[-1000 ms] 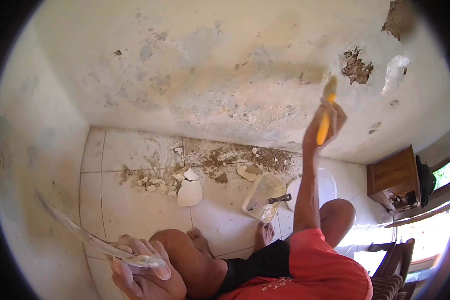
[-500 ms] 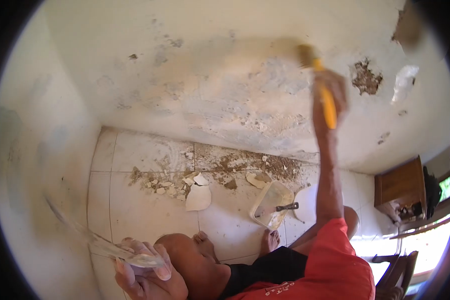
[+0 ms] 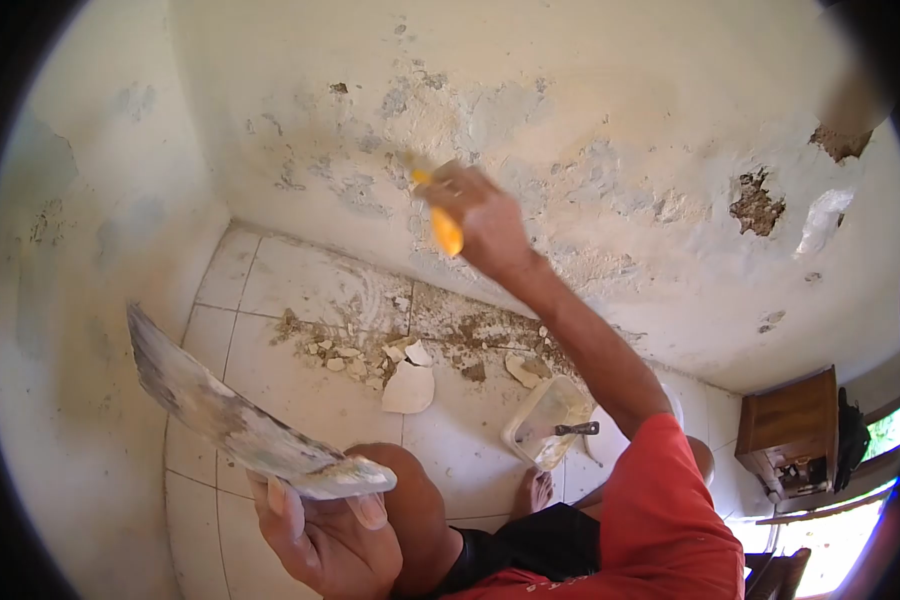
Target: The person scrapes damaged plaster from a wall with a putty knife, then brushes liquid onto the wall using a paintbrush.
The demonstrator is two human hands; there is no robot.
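My right hand (image 3: pixel 480 215), at the end of an outstretched arm, is wrapped round the yellow handle of a paintbrush (image 3: pixel 448 232). It is up against the patchy wall (image 3: pixel 560 110), and its bristle end is blurred; I cannot tell whether it touches. Low at the left, my left hand (image 3: pixel 335 535) grips one end of a long, thin, flat piece smeared with grey and white plaster (image 3: pixel 240 420). Its far end points up and left, near the side wall. The thumb and fingers pinch its near edge.
On the tiled floor (image 3: pixel 300 400) stands a plastic tub (image 3: pixel 515 430) with a dark-handled scraper (image 3: pixel 576 429) across it. Plaster shards (image 3: pixel 408 388) and crumbs lie along the wall's foot. The wall has a deep hole (image 3: pixel 757 202). A wooden cabinet (image 3: pixel 785 425) is at right.
My right hand has swept the paintbrush left and somewhat down across the wall. The plaster-smeared piece in my left hand has tilted, showing its broad face. My view has shifted slightly.
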